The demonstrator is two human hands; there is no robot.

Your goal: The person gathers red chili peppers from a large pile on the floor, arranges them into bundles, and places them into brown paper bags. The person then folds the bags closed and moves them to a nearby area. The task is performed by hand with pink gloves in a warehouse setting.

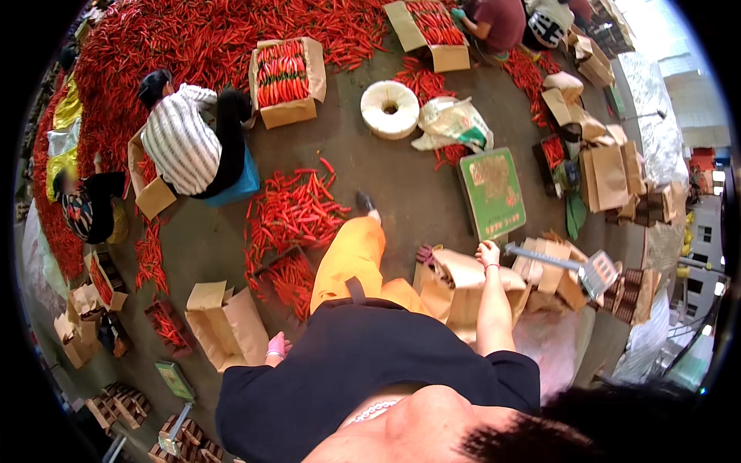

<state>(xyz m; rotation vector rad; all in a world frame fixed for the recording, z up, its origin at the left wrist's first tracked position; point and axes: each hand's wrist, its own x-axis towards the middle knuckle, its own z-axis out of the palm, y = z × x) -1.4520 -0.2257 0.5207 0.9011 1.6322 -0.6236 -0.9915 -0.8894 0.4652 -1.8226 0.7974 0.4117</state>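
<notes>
My right hand (488,253) is at the near edge of a green platform scale (506,191), fingers curled beside its corner. Whether it grips that edge is unclear. The scale's grey post (544,257) runs right to a lit display (598,275). Below my right forearm stands a large brown paper-lined carton (457,289). My left hand (279,345), in what looks like a pink glove, hangs low beside my black shirt, partly hidden. It is near an open brown carton (231,327). Red chillies (298,208) lie heaped ahead of my leg, with a chilli-filled crate (289,278) nearer.
A worker in a striped shirt (182,139) sits left near a packed chilli carton (283,75). A white roll (389,110) and a sack (451,124) lie ahead. Another packed carton (434,26) stands by a worker in maroon (501,23). A huge chilli heap (202,35) spreads behind.
</notes>
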